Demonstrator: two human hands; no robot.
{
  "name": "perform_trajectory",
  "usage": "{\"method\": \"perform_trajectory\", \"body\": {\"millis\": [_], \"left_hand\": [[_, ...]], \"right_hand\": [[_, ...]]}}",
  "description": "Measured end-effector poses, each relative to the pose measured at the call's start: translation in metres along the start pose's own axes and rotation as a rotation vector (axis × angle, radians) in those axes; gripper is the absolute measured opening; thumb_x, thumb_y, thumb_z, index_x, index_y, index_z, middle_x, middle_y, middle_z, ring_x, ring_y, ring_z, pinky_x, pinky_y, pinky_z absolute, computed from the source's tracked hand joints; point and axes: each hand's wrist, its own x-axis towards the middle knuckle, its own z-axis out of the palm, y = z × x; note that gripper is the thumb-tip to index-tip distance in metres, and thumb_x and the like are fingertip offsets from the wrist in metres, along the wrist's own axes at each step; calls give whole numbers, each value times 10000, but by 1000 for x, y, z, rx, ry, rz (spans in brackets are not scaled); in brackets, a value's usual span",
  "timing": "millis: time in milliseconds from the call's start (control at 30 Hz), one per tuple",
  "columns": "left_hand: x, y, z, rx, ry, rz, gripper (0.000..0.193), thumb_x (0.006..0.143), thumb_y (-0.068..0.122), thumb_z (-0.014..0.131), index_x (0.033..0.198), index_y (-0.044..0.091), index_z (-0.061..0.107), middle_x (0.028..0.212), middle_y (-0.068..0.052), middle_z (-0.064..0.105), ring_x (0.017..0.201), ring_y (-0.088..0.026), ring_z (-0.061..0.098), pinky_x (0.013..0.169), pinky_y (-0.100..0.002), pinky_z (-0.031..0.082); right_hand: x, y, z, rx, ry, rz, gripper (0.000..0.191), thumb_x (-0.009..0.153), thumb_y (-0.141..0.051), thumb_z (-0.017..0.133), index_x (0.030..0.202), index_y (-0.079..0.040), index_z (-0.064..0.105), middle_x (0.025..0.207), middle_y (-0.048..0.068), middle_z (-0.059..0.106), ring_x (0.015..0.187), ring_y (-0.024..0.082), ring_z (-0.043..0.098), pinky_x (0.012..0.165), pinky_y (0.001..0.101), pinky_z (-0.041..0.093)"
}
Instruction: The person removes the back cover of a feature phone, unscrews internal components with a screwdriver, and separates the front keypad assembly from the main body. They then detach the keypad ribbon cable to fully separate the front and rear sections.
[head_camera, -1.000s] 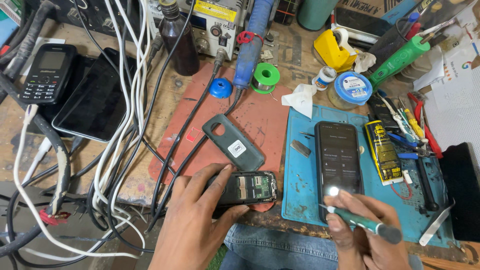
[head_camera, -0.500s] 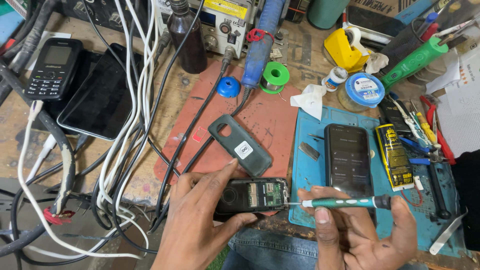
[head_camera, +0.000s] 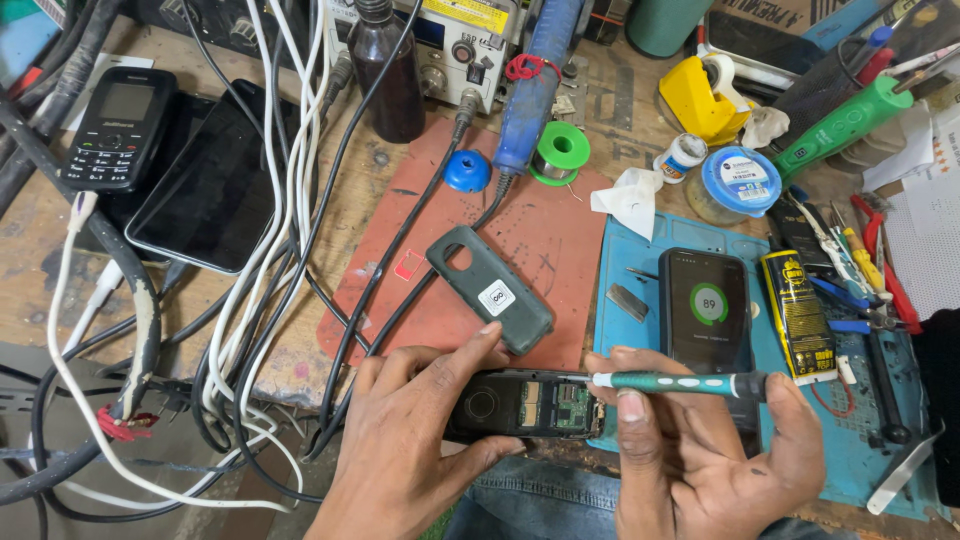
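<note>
Where the green screwdriver (head_camera: 680, 383) was earlier held upright, it is now laid level by the right hand (head_camera: 710, 450), tip at the opened phone (head_camera: 525, 405) gripped by the left hand (head_camera: 420, 440), at six o'clock.

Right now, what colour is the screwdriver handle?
Dark green with white dots, seen in the head view: screwdriver in the right hand.

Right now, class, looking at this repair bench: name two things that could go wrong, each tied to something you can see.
1. The green screwdriver in the right hand points at the opened phone, whose circuit board is bare; a slip might scratch it.
2. The left hand holds that phone over the bench edge, so it could drop.
</note>
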Motion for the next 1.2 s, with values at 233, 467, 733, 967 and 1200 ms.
{"method": "perform_trajectory", "body": {"millis": [233, 467, 733, 967, 1200], "left_hand": [[0, 0, 0, 18, -36, -46, 937, 640, 381, 911, 1445, 125, 506, 1182, 54, 724, 1086, -217, 574, 914, -405, 366], [3, 2, -1, -20, -90, -74, 965, 648, 390, 895, 1460, 97, 462, 1251, 58, 725, 1116, -235, 577, 915, -414, 351], [3, 6, -4, -93, -56, -49, 1012, 663, 336, 898, 1509, 74, 409, 1260, 24, 720, 1074, -252, 564, 935, -420, 367], [0, 4, -7, -126, 22, 50, 986, 709, 307, 884, 1528, 57, 395, 1256, -58, 681, 1137, -303, 561, 946, -434, 393], [0, 2, -6, -101, -11, 6, 1000, 699, 317, 889, 1524, 56, 386, 1211, -120, 647, 1091, -335, 543, 925, -449, 389]], "right_hand": [[-1, 2, 2, -4, -86, -32, 728, 1059, 70, 565, 1556, -234, 129, 1127, 334, 713, 962, 317, 776, 897, 400, 654], [9, 15, 1, -61, -281, -115, 693, 1004, 58, 588, 1538, -165, 208, 1154, 293, 713, 1076, 325, 768, 911, 395, 657], [28, 7, 11, -202, -348, -271, 604, 937, 28, 728, 1415, -69, 372, 1226, 216, 601, 1005, 207, 698, 864, 326, 605], [38, -2, 13, -264, -397, -264, 765, 847, 16, 795, 1443, -26, 317, 1144, 189, 616, 1025, 219, 661, 956, 366, 558], [33, 10, 9, -174, -377, -241, 646, 965, 64, 682, 1491, -52, 326, 1225, 170, 642, 1040, 167, 675, 914, 312, 585]]}}
